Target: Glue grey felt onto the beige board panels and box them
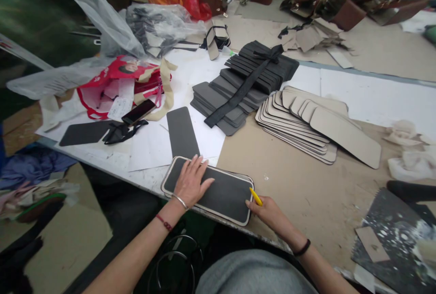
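Observation:
A dark rounded panel with a pale border (223,194) lies on top of a small stack at the near edge of the table (299,185). My left hand (192,179) presses flat on its left half, fingers stretched out. My right hand (269,212) is at the panel's right end, fingers closed on a small yellow tool (255,196) whose tip touches the panel's edge. A single dark panel (181,131) lies just behind the stack.
Behind are fanned stacks of dark panels (238,89) with a black strap across them and of beige panels (316,123). A red bag (112,87), a phone (138,112) and plastic bags (112,17) lie at the left. A paint-spattered board (391,235) sits at the right.

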`<state>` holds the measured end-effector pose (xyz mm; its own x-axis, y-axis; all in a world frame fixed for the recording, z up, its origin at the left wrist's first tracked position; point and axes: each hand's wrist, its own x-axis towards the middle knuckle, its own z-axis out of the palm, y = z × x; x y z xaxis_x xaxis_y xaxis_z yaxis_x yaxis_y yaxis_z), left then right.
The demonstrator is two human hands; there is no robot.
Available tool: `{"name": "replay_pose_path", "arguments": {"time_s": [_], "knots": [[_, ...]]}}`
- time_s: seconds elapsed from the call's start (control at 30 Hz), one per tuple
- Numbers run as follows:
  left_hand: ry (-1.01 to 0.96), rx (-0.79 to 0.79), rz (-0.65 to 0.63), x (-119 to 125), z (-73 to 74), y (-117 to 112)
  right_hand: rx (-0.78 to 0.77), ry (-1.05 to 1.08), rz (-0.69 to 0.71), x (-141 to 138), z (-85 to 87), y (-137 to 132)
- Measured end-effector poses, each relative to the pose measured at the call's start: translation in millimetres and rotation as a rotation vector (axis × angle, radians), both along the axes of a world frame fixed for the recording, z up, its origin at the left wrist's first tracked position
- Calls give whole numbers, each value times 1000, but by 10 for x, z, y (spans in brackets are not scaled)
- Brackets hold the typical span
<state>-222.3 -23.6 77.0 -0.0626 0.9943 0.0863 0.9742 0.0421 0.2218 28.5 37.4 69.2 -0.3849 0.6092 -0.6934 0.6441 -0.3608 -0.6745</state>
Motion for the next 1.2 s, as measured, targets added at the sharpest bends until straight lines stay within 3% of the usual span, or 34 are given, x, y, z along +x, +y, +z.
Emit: {"name": "replay_pose_path", "arguments": {"time_s": [0.13,0.33,0.93,1.0,1.2], "knots": [[49,-96,-138,259,-147,95,-24,9,-6,11,-74,-7],[70,-120,-162,272,-277,124,-38,3,-26,9,-128,-13],[73,-121,-208,260,-255,141,-141,32,-22,-28,-90,40],[83,-100,-176,227,-227,102,-118,37,-17,-18,-110,32],[160,-48,126,-46,-251,-224,-67,18,-10,6,-188,16]]}}
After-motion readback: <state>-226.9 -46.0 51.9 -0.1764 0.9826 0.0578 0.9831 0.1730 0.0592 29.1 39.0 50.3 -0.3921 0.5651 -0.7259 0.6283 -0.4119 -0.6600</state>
